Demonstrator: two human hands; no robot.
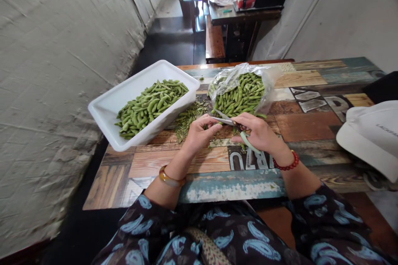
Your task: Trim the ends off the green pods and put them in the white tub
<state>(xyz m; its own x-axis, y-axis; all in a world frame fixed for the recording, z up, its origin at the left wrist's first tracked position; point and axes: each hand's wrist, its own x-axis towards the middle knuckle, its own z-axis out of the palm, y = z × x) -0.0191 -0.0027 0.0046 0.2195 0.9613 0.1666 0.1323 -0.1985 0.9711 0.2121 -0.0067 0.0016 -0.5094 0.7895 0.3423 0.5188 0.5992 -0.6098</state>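
My right hand grips a pair of scissors with pale green handles, their blades pointing left. Pinched in the fingers of my left hand is a green soybean pod, mostly hidden, right at the scissor blades. Just beyond both hands lies a clear plastic bag, its mouth toward me, full of pods. To the left, a white plastic tub holds a heap of more pods. Small green trimmings are scattered between the tub and the bag.
The patchwork wood-print table spans the space before me. A white cap sits at the right edge. A rough white wall rises on the left. Farther back stand a bench and another table loaded with items.
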